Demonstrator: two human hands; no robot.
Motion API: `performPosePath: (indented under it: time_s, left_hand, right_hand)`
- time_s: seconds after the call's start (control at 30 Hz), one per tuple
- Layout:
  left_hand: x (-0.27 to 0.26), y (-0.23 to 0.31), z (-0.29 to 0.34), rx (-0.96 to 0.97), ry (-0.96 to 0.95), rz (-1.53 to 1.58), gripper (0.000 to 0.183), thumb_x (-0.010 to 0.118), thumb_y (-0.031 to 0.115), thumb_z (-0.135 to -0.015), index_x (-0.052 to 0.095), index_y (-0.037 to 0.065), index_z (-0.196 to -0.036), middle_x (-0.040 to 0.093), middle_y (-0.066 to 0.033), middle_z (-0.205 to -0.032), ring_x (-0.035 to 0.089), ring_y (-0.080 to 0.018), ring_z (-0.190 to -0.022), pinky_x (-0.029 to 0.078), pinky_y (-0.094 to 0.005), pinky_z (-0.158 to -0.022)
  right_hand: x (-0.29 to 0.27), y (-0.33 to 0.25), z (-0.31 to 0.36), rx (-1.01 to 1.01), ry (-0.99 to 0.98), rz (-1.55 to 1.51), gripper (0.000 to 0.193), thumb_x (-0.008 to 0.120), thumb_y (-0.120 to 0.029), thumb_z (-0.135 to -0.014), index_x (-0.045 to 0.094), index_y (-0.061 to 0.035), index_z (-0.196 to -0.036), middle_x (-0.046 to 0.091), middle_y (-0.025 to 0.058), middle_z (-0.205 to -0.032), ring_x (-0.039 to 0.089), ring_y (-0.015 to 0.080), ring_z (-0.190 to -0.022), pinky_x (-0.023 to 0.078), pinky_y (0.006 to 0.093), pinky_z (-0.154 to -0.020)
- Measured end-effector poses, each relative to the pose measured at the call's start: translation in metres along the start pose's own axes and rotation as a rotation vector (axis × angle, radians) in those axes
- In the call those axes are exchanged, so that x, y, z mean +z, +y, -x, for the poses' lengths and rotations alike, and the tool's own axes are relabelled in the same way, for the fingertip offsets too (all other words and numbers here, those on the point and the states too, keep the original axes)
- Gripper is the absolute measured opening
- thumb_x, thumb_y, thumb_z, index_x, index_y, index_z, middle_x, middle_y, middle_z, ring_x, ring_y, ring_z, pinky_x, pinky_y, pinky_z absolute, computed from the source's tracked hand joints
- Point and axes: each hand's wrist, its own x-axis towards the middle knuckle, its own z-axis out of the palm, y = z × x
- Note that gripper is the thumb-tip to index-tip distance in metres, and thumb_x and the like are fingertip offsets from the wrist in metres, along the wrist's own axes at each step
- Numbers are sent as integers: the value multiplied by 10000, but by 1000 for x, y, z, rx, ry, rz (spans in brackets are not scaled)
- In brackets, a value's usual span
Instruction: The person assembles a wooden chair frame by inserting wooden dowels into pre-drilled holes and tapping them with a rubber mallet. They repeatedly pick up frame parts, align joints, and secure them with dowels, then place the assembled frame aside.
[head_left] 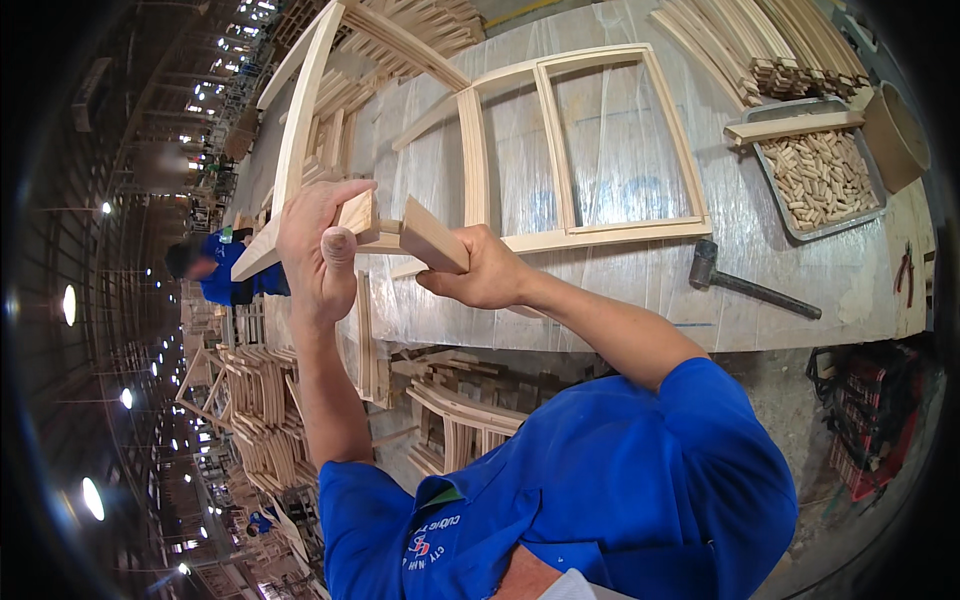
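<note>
Wooden frame (pixel 556 150): showing pale, matt, smooth wood | held rail (pixel 436 238): showing matching smooth, matt wood | surface (pixel 620 295): shining under glossy, wrinkled, plastic-looking clear film | dowels (pixel 815 178): showing pale, matt wood | tray (pixel 840 226): looking like dull grey metal | mallet (pixel 765 294): looking dark and mostly matt | shirt (pixel 640 450): showing soft, matt, creased blue cloth

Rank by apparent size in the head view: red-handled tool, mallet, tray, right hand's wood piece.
Largest: tray
Middle: mallet and wood piece, unsure: the piece looks nearer the camera
Smallest: red-handled tool
</note>
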Motion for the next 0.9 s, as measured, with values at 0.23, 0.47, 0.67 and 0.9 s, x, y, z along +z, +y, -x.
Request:
performPosePath:
  time_s: [0.23, 0.47, 0.67, 0.9]
  left_hand:
    - [6, 0, -2, -14, 43, -42, 803, 252, 674, -1069, 730, 29, -1079, 694, -149, -960, 649, -350, -919, 445, -436, -908]
    - [7, -1, -1, -46, 30, -53, 812, 240, 674, -1067, 735, 30, -1057, 671, -143, -910, 637, -348, -877, 443, -434, -887]
    - [10, -2, -2, -6, 75, -68, 820, 236, 688, -1062, 734, 36, -1042, 580, -124, -794, 583, -325, -776, 422, -418, -809]
    - [9, -5, -3, -7, 61, -87, 824, 226, 694, -1059, 719, 38, -985, 533, -102, -738, 538, -298, -707, 377, -403, -723]
  right_hand:
    - [-3, -1, -2, -23, -22, -46, 119, 752, -95, -891, 700, -13, -959, 654, 6, -733, 599, 76, -712, 508, 301, -659]
    - [-4, 0, -4, -15, -57, -65, 131, 746, -93, -883, 686, -14, -968, 646, 3, -747, 589, 73, -718, 498, 299, -655]
    - [-1, 2, -6, -30, -64, -121, 150, 733, -87, -884, 683, -25, -1011, 651, 7, -787, 591, 78, -746, 493, 294, -667]
    - [-5, -5, -3, -72, -40, -81, 88, 741, -45, -915, 656, -30, -935, 646, 4, -766, 580, 68, -682, 473, 280, -601]
